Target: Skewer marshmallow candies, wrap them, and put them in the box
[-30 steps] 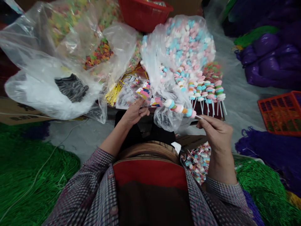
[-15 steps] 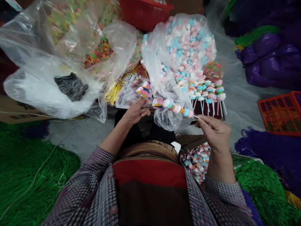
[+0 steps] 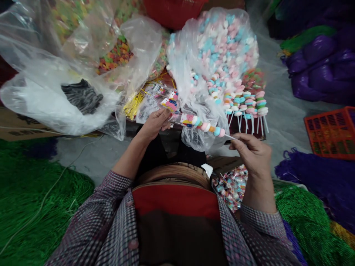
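So, far L on the floor we've got a heap of green strands [image 3: 41, 203], then, higher up, a white plastic bag w/ a dark grey bundle [image 3: 81, 96] in its mouth. Behind that we see a clear bag of gummy rings [image 3: 116, 55], mostly red, orange & green. Next, gold twist ties [image 3: 135, 105] lie beside a stack of printed wrappers [image 3: 149, 103] on the desk [image 3: 235, 127]. Just in front, our L hand [image 3: 155, 122] has its fingers pinched on a clear wrapper [image 3: 175, 118] w/ a printed end. Right after comes our marshmallow skewer [image 3: 206, 126], btwn both hands, nr the desk's front edge, tilted slightly down to the R; its L end meets the wrapper's printed end, can't tell how far in. Behind it we've a big bag of pastel marshmallows [image 3: 227, 40], & R of that a row of loaded skewers [image 3: 246, 103], sticks toward us. Our R hand [image 3: 253, 149] grips the bare stick w/ thumb & fingers. Far R: an orange plastic crate [image 3: 330, 133] on the floor.
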Demonstrator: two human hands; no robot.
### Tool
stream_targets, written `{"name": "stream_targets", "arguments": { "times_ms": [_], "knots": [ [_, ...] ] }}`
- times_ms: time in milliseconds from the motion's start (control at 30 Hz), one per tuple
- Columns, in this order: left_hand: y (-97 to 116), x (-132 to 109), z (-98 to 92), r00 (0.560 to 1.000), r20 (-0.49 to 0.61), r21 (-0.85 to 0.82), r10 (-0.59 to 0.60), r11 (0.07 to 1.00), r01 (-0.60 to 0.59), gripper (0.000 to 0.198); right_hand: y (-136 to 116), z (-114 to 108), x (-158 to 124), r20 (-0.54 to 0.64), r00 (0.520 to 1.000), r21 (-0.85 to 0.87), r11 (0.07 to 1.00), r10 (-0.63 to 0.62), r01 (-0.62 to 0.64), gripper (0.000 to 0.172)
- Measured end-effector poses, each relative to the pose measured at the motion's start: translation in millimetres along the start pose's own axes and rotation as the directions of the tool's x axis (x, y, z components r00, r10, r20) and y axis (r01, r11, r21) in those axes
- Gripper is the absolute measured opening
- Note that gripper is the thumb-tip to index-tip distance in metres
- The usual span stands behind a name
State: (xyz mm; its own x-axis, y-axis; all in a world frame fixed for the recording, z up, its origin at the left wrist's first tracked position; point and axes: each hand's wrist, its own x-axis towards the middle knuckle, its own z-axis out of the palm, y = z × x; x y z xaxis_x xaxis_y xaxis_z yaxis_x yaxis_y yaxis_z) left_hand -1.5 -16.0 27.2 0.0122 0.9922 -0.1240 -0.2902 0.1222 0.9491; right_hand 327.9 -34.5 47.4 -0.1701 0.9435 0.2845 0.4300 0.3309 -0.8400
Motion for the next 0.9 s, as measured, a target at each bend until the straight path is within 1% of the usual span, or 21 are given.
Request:
{"name": "stream_targets", "arguments": {
  "times_ms": [67,133,200,267,333,467,567,667,800,900],
  "knots": [
    [-1,1,-1.2,1.000,-0.004,-0.012,0.007,1.000,-0.007,0.062,0,1,0,-0.014,0.999,-0.016,0.999,-0.035,0.035,0.006],
    [-3,1,-1.9,1.000,-0.006,-0.010,0.005,1.000,-0.005,0.059,0,2,2,-0.044,0.993,-0.070,0.992,-0.110,0.106,0.006],
    [-6,1,-1.8,1.000,-0.009,-0.004,0.005,1.000,-0.006,0.056,0,3,4,-0.064,0.979,-0.144,0.973,-0.192,0.182,0.008],
    [-8,1,-1.2,1.000,-0.011,0.012,0.013,1.000,-0.013,0.056,0,3,5,-0.059,0.964,-0.216,0.946,-0.258,0.240,0.010],
    [-7,-1,-0.1,0.999,-0.019,0.043,0.030,0.999,-0.029,0.058,1,3,5,-0.035,0.957,-0.280,0.922,-0.287,0.266,0.015],
    [-2,-3,1.7,0.998,-0.035,0.097,0.060,0.994,-0.057,0.060,6,3,4,0.009,0.961,-0.352,0.899,-0.276,0.261,0.027],
    [2,-4,2.6,0.995,-0.011,0.148,0.095,0.985,-0.092,0.060,8,6,4,0.053,0.958,-0.354,0.892,-0.282,0.282,0.032],
    [3,-5,3.1,0.994,0.011,0.195,0.112,0.974,-0.112,0.061,7,8,4,0.110,0.960,-0.340,0.897,-0.259,0.281,0.033],
    [4,-4,3.1,0.997,0.014,0.206,0.080,0.975,-0.081,0.059,4,10,3,0.105,0.981,-0.236,0.954,-0.162,0.183,0.031],
    [5,-4,3.3,0.997,0.015,0.276,0.075,0.958,-0.076,0.058,2,15,1,0.079,0.993,-0.166,0.981,-0.092,0.104,0.024]
  ]
}}
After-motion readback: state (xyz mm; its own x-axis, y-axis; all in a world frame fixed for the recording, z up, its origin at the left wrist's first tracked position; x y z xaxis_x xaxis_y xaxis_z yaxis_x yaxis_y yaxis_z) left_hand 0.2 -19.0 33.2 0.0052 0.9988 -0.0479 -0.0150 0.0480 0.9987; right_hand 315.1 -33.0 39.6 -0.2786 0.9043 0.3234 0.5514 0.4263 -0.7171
